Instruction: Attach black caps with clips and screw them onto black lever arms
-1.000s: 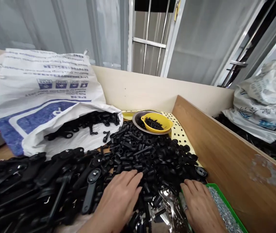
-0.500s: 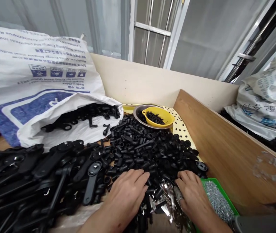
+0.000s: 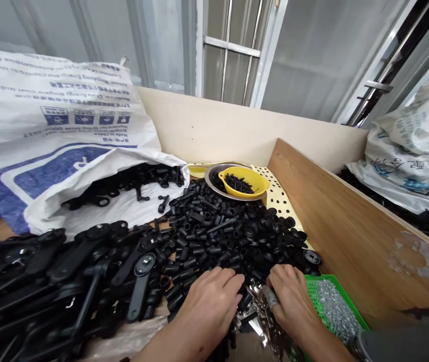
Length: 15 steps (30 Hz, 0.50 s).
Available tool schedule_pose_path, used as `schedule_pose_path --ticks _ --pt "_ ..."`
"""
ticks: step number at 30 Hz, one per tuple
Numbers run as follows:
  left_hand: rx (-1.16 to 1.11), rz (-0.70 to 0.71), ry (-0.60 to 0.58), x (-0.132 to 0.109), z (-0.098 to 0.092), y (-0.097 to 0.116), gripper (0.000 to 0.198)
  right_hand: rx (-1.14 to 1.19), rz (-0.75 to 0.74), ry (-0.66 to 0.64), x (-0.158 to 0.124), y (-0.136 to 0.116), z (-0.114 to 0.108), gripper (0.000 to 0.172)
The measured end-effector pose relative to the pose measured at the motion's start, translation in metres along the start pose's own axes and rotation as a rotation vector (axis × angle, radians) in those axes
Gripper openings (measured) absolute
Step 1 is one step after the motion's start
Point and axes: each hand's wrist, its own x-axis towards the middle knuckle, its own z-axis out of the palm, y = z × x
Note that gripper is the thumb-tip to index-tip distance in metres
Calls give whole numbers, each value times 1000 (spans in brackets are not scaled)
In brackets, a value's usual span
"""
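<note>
My left hand (image 3: 208, 304) lies palm down on the near edge of a heap of small black plastic sleeves and caps (image 3: 222, 234), its fingers curled into the parts. My right hand (image 3: 291, 296) rests just to its right, fingers bent down onto the same heap and onto shiny silver metal pieces (image 3: 261, 314) between the two hands. What the fingertips grip, if anything, is hidden. A pile of long black plastic levers (image 3: 59, 279) fills the left of the table.
A white woven sack (image 3: 59, 146) spills black parts at back left. A yellow bowl of black screws (image 3: 241, 182) sits in a metal dish. A green tray of silver screws (image 3: 331, 309) lies by my right wrist. A wooden partition (image 3: 350, 221) walls the right side.
Both hands have drawn closer together and slightly forward into the heap. The view has shifted a little left and down.
</note>
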Motion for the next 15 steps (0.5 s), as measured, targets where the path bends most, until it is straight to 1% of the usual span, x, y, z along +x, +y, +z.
schedule_pose_path --ticks 4,8,12,15 --pt "-67 -4 -47 5 1 5 26 42 15 23 -1 4 4 31" --pt "-75 -15 -88 8 1 9 27 61 17 47 -3 0 5 34" --pt "-73 -27 -103 7 1 11 27 96 25 63 -3 -3 8 32" --pt "-95 -30 -118 7 0 12 25 159 36 64 -2 2 10 32"
